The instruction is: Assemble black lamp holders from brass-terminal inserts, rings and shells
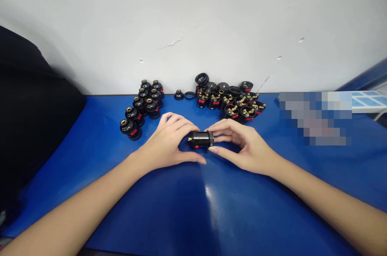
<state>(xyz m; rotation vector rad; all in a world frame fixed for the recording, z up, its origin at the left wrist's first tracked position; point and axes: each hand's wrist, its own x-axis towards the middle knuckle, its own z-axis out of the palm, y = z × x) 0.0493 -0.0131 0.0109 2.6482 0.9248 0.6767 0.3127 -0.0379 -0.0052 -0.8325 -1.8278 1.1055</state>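
A black lamp socket [200,139] with a brass tip and a red tab lies on its side just above the blue table [193,207], held between both hands. My left hand [169,143] grips its brass end with curled fingers. My right hand [238,143] pinches the wide end between thumb and fingers. A group of assembled black sockets [142,107] stands upright behind my left hand. A pile of open socket parts [232,100] with brass contacts lies behind my right hand.
A small black cap [179,95] and a thin black ring [189,95] lie at the back by the white wall. A dark mass [27,119] fills the left edge. A blurred patch and a blue-white item [367,100] sit at the right.
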